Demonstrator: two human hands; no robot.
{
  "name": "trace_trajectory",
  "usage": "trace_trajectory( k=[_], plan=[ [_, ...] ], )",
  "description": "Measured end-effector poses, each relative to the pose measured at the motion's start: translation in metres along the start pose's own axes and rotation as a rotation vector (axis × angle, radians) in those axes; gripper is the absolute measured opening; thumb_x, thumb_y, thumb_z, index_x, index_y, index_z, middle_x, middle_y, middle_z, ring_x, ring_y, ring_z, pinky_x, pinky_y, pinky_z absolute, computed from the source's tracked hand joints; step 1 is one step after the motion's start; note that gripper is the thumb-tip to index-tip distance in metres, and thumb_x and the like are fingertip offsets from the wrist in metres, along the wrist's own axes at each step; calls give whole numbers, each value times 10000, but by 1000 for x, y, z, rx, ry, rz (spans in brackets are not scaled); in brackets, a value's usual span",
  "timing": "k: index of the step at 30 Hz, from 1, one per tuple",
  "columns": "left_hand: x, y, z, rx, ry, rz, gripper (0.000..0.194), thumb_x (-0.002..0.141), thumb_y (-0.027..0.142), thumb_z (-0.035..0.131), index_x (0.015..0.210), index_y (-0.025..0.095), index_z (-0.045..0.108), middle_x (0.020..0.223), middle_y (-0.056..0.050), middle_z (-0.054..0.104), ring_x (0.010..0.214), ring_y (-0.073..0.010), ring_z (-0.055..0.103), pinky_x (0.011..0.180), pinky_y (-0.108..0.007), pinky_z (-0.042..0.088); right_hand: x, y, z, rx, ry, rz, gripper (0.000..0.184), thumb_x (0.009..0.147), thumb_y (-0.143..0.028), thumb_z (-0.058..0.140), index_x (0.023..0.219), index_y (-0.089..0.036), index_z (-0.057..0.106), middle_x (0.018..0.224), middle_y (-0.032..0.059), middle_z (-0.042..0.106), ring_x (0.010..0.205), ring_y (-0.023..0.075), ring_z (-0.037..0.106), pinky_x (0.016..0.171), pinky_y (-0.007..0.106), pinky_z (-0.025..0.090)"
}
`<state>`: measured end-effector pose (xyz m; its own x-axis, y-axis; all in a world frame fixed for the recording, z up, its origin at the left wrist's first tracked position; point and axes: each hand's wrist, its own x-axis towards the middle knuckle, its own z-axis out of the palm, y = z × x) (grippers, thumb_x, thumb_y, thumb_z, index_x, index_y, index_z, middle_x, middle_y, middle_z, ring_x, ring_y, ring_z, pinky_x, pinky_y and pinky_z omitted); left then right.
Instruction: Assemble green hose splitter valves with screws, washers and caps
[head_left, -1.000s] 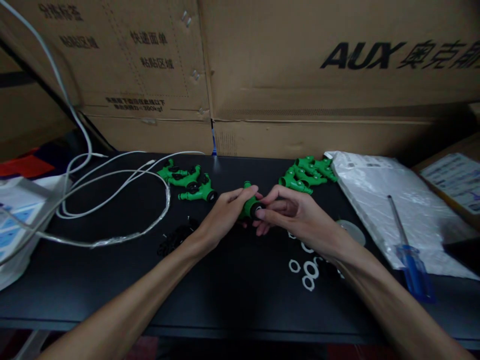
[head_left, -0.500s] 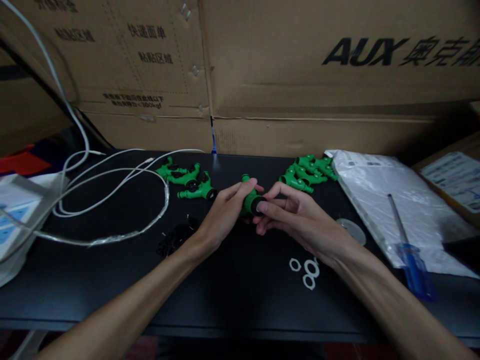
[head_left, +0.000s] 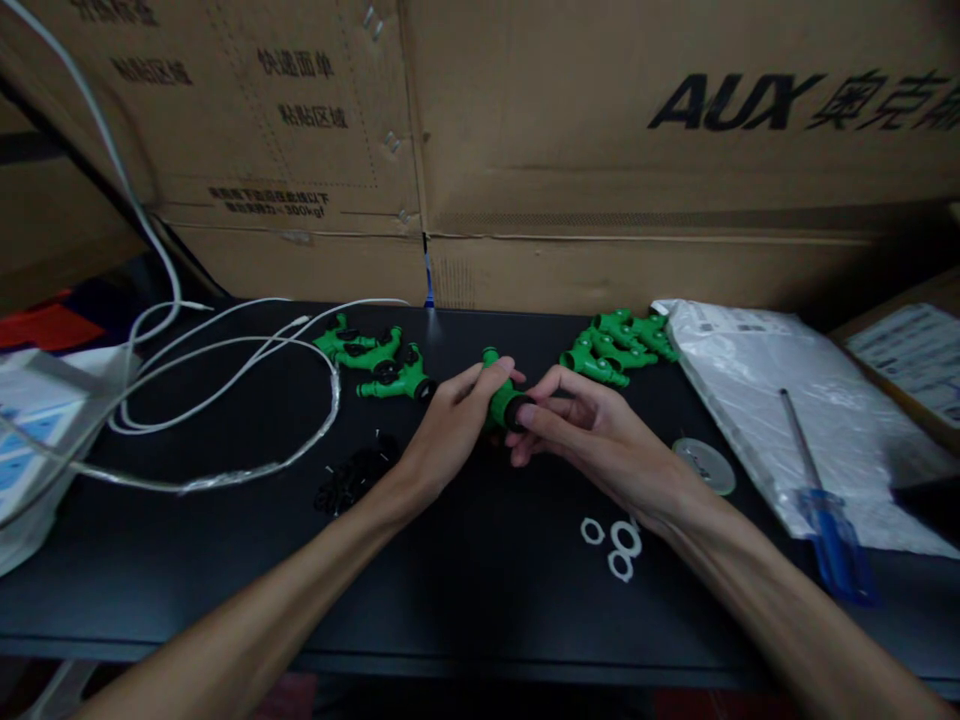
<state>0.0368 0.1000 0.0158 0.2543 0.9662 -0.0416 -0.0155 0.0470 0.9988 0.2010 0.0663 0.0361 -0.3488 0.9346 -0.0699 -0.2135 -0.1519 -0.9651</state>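
Observation:
My left hand (head_left: pixel 451 425) is closed around a green plastic Y-shaped hose connector (head_left: pixel 499 400), thumb along its top. One narrow green end points away from me. At the near right end sits a black ring (head_left: pixel 517 411), and my right hand (head_left: pixel 581 420) pinches it between thumb and fingers. Part of the connector is hidden by both hands. White ring washers (head_left: pixel 625 540) lie on the table below my right hand. Small black parts (head_left: pixel 356 475) are heaped beside my left forearm, too dark to make out singly.
Green connectors with black parts (head_left: pixel 396 380) lie at back left; plain green ones (head_left: pixel 615 345) are piled at back right. A clear disc (head_left: pixel 703 466), a blue-handled screwdriver (head_left: pixel 832 540) and a white plastic package (head_left: pixel 750 400) are on the right. White cables (head_left: pixel 225 485) loop at left. Cardboard boxes (head_left: pixel 562 150) wall the back.
The connector has turned slightly in my hands, and its black-ringed end faces a little more toward me. My right hand has shifted slightly on the ring. Both hands keep their hold.

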Motion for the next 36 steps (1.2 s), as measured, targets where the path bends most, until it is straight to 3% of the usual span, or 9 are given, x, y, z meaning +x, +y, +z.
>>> trace_trajectory(
  k=[7,11,16,21,24,28,33,36],
  plan=[
    [-1,7,-1,-130,-33,-134,486,903,639,565,1056,211,737,756,-7,647,716,-187,589,615,-270,449,-3,-8,-1,-9,-59,-26,196,906,-265,743,952,-198,565,857,17,754,767,143,744,770,291,601],
    [-2,8,-2,-111,30,-53,459,928,625,555,1150,261,726,926,-12,683,861,-199,611,720,-273,468,-3,-7,-1,27,-60,-9,247,926,-286,720,1088,-224,545,887,27,772,825,173,771,823,337,613],
    [0,8,1,-269,1,57,403,942,482,615,1294,285,623,1067,-15,716,1043,-208,633,924,-300,472,-2,-8,-1,-18,28,-87,359,906,-299,732,1220,-242,570,920,22,748,909,188,758,931,386,592],
    [2,9,2,-450,-70,58,239,858,266,743,1060,222,624,1081,-16,715,1145,-189,613,1056,-318,432,2,-5,-4,-186,188,-183,451,826,-329,807,1232,-248,628,887,4,702,824,158,687,864,346,583],
    [1,8,2,-463,-66,22,150,861,246,749,975,211,659,1121,-18,701,1206,-198,585,1063,-335,450,5,-1,-6,-290,237,-274,408,810,-312,815,1189,-263,673,980,17,692,846,160,653,834,336,582],
    [2,5,1,-450,-64,-51,206,900,385,724,947,185,717,1106,-46,727,1169,-214,618,1039,-367,486,6,3,-9,-352,217,-322,374,842,-290,777,1204,-296,685,1118,36,687,953,188,654,887,375,578],
    [3,5,-1,-491,-72,-92,190,849,329,764,944,172,716,1034,-40,747,1012,-184,676,985,-337,507,6,1,-7,-231,134,-221,385,897,-356,725,1246,-259,595,822,0,689,768,170,691,781,364,583],
    [3,8,-4,-544,-66,-126,176,803,262,789,907,176,675,932,-13,733,884,-153,682,942,-317,521,4,0,-5,-157,99,-190,347,938,-353,676,1254,-248,577,856,15,713,804,176,718,810,369,587]
  ],
)
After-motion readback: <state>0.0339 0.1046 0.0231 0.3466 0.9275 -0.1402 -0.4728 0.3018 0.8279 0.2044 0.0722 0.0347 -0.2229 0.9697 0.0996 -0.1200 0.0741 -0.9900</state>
